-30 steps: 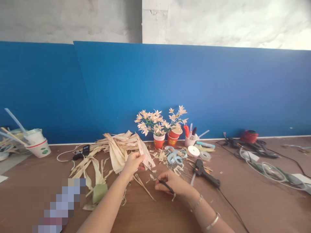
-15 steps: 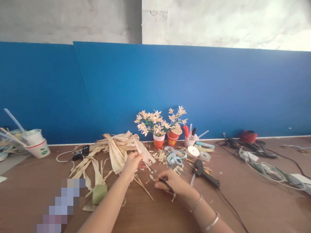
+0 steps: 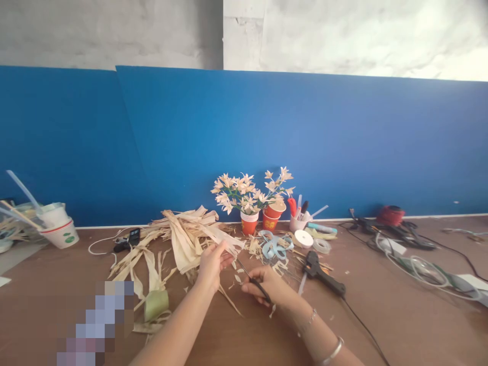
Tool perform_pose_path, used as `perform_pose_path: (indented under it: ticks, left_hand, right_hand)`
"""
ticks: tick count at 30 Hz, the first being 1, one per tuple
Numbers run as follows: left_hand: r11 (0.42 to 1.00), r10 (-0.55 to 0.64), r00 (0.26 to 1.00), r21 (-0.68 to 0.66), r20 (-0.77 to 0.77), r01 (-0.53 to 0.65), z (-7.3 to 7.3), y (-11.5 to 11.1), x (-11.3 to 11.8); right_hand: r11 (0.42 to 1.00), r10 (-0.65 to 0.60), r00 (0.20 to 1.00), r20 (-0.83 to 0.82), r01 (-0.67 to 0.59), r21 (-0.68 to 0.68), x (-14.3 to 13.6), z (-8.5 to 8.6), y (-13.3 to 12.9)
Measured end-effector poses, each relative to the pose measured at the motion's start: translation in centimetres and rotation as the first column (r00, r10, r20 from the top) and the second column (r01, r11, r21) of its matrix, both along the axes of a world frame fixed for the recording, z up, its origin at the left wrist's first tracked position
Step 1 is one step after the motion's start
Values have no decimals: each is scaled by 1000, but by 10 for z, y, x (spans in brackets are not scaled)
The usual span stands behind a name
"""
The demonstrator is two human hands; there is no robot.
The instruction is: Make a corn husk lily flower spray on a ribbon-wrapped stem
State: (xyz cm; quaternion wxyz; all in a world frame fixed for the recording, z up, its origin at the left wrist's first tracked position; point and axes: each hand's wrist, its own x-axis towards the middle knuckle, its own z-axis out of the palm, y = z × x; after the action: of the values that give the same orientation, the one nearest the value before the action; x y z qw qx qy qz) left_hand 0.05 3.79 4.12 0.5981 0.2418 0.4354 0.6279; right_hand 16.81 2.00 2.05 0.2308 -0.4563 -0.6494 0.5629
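Observation:
Near the middle of the brown table, my left hand (image 3: 214, 262) pinches a pale dried husk strip (image 3: 231, 243) between thumb and fingers. To its right, my right hand (image 3: 265, 285) is closed on the dark handles of a pair of scissors (image 3: 259, 287). The blades point up and left, with their tips close to the husk's lower edge. Behind my left hand lies a heap of dried husks (image 3: 183, 236). Small cut scraps (image 3: 238, 278) are scattered between my hands.
Artificial flowers (image 3: 244, 190) stand in red paper cups (image 3: 249, 223) at the back. A glue gun (image 3: 324, 274) with its cord lies right of my right hand. A green roll (image 3: 156, 305) sits left of my left forearm. White cups (image 3: 61, 234) stand far left; cables (image 3: 412, 269) lie far right.
My left hand has moved slightly right, and the husk strip in it now lies lower and flatter. My right hand with the scissors has hardly moved.

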Motion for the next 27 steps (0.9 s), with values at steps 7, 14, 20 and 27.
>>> perform_pose_path:
  ticks: [7, 14, 20, 27]
  left_hand:
    - [999, 41, 997, -4, 61, -41, -1, -1, 4]
    - [999, 49, 998, -3, 31, -49, -5, -1, 6]
    - [993, 104, 959, 81, -263, -86, -5, 7, -8]
    - [993, 76, 858, 121, -508, -16, -9, 14, -19]
  right_hand:
    - [1000, -11, 1000, -18, 11, -15, -5, 3, -1]
    - [1000, -9, 1000, -5, 9, -10, -4, 2, -2]
    - [993, 73, 997, -1, -72, -92, 8, 4, -2]
    - [995, 60, 998, 30, -57, -88, 12, 2, 0]
